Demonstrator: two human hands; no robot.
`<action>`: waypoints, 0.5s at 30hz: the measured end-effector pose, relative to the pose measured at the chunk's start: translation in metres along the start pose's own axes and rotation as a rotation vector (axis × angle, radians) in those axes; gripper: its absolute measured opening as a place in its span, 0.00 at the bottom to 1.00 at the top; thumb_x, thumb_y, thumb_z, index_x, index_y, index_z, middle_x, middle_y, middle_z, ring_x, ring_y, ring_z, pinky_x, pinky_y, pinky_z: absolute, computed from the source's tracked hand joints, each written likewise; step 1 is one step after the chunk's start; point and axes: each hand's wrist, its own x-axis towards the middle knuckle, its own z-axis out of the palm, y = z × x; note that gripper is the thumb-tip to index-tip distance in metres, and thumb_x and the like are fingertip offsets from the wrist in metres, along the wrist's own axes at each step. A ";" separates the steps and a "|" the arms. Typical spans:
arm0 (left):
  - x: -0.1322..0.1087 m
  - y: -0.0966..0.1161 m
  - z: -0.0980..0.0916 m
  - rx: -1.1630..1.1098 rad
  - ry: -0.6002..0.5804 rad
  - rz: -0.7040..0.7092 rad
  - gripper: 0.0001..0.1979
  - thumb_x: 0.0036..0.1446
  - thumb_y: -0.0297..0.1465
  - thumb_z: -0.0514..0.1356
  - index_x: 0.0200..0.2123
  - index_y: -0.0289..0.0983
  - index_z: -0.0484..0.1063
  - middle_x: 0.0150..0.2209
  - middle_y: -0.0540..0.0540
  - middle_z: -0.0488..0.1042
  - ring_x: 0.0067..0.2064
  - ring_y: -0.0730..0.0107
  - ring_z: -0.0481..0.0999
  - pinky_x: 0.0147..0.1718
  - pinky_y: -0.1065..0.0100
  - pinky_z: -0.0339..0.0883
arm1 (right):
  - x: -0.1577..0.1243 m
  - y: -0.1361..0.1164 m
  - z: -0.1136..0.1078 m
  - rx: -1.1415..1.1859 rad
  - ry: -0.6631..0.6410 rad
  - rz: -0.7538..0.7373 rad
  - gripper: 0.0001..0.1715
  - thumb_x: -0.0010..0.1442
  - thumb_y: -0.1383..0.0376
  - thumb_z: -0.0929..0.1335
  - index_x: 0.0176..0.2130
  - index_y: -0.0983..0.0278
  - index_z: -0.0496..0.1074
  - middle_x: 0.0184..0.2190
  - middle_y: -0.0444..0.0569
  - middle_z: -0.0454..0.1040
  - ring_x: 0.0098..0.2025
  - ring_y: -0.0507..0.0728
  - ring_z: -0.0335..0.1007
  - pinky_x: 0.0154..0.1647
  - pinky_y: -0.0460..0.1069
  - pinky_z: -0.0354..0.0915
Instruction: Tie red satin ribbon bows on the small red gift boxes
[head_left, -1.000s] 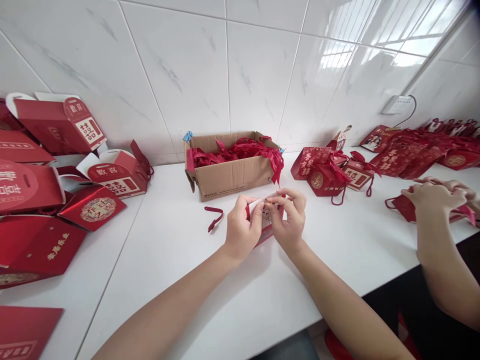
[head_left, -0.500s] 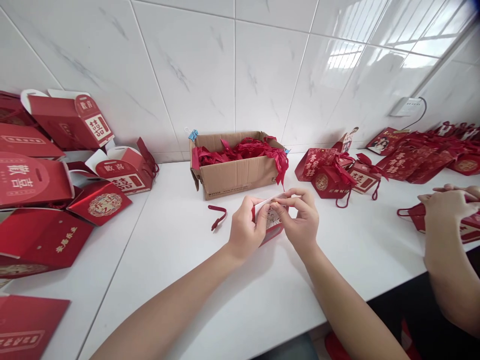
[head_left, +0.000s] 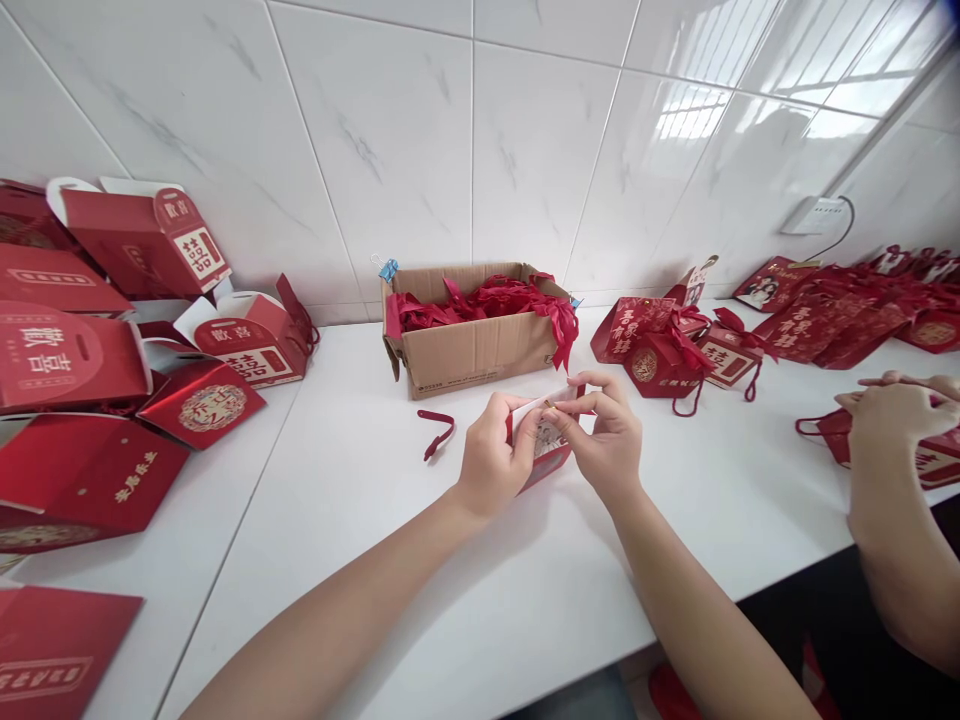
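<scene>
A small red box point(head_left: 551, 465) with a pale, printed upper face stands on the white table in front of me. My left hand point(head_left: 495, 450) is closed on its left side, thumb on the upper face. My right hand point(head_left: 606, 432) pinches a tiny gold-coloured piece point(head_left: 548, 405) at the box's top, its fingertips meeting my left thumb. Most of the box is hidden behind my fingers. To the left of my hands lies a short dark red strap point(head_left: 437, 432).
Behind my hands, a cardboard box point(head_left: 480, 358) holds red ribbons point(head_left: 495, 298). Red boxes point(head_left: 255, 345) crowd the left side, with finished-looking ones point(head_left: 664, 365) at right. Another person's hands point(head_left: 900, 405) rest over a red box at far right.
My right fingers have shifted slightly at the top of the box, and the gold-coloured piece shows more clearly. The view has moved very slightly.
</scene>
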 end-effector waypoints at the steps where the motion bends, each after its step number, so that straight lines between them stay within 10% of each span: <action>1: 0.000 0.000 0.000 -0.004 0.001 0.004 0.03 0.59 0.30 0.56 0.35 0.38 0.64 0.27 0.52 0.73 0.27 0.76 0.73 0.25 0.74 0.65 | 0.000 0.000 0.000 0.003 -0.001 0.003 0.05 0.50 0.65 0.73 0.27 0.61 0.73 0.39 0.50 0.69 0.45 0.60 0.68 0.44 0.59 0.66; 15: 0.000 0.000 -0.001 -0.008 -0.019 -0.029 0.04 0.59 0.32 0.56 0.35 0.38 0.65 0.27 0.51 0.74 0.24 0.76 0.71 0.24 0.74 0.63 | 0.001 0.003 -0.001 0.054 -0.062 0.092 0.07 0.50 0.62 0.73 0.26 0.61 0.72 0.45 0.52 0.70 0.49 0.62 0.67 0.44 0.58 0.66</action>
